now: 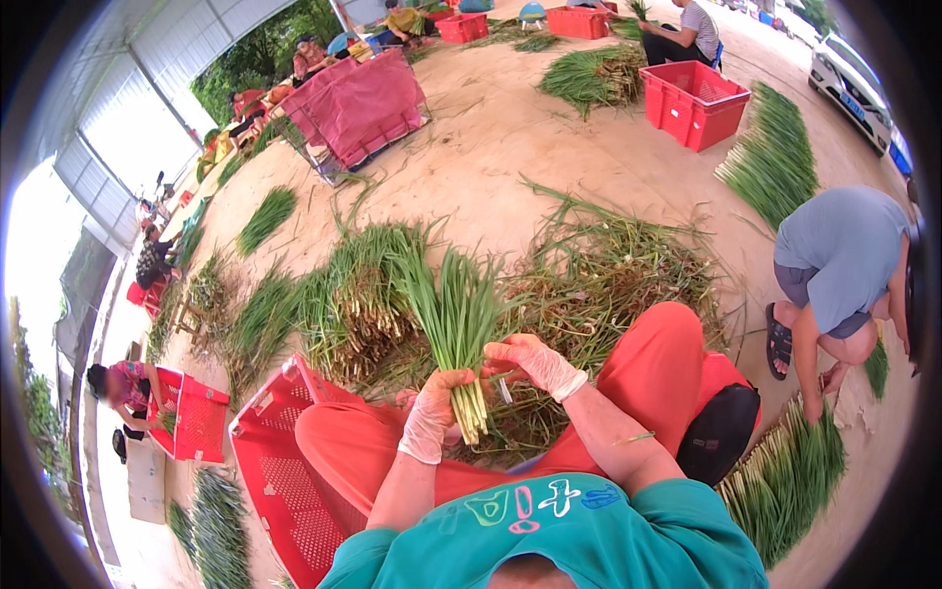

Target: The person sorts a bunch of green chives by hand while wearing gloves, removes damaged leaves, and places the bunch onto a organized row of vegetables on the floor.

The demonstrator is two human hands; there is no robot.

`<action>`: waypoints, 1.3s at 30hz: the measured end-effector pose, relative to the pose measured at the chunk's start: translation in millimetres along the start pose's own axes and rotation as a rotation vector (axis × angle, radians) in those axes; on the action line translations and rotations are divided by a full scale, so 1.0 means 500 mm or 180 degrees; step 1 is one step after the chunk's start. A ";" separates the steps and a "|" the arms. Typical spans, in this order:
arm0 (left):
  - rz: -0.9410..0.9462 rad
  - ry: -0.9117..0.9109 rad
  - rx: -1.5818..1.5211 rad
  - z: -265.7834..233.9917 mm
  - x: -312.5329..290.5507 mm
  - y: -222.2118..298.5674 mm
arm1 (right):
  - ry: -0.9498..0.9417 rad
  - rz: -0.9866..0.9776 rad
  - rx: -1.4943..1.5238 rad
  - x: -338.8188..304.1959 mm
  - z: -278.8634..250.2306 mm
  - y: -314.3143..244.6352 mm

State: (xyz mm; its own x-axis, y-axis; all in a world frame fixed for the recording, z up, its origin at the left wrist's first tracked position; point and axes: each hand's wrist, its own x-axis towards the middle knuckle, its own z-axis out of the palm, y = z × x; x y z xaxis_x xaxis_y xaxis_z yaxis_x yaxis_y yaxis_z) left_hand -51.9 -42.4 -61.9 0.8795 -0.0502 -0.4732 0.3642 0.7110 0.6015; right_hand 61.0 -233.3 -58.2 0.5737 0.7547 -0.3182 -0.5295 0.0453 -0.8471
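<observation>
A bunch of long green chives [457, 319] with pale stem ends stands upright in front of my lap. My left hand [434, 410], in a thin pale glove, is closed round its lower stems, and the cut ends stick out below. Close beside the stems on the right is my right hand [535, 363], gloved too, with its fingers bent together. A thin pale strip shows under its fingertips; whether they grip it is hard to make out. Beyond the bunch lies a heap of untrimmed chives [368, 299], and to its right a tangled pile of yellowing leaves [608, 275].
A red crate [294, 491] stands at my left knee. At the right a person [844, 260] bends over a laid-out row of chives [790, 481]. Farther off are a red crate [693, 103], a pink cloth-sided cart [355, 110], seated people and a white car [852, 88].
</observation>
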 end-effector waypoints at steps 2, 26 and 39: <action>0.0072 -0.0278 0.0246 0.055 -0.022 -0.006 | -0.0520 -0.0192 0.1078 0.021 -0.010 0.033; 0.0506 -0.0461 0.2397 0.103 0.003 -0.014 | -0.1147 -0.1218 0.1829 -0.019 0.004 -0.054; 0.1512 0.0488 0.1045 0.007 -0.040 0.028 | -0.0627 -0.2032 0.2637 -0.003 -0.045 -0.077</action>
State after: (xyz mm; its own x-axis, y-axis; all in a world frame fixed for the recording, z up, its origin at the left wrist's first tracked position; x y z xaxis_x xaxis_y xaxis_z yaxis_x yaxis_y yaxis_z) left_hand -63.3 -34.0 -41.7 0.9239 0.3395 -0.1764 0.0389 0.3755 0.9260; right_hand 94.7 -250.7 -34.5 0.8233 0.5232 0.2201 -0.4691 0.8455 -0.2551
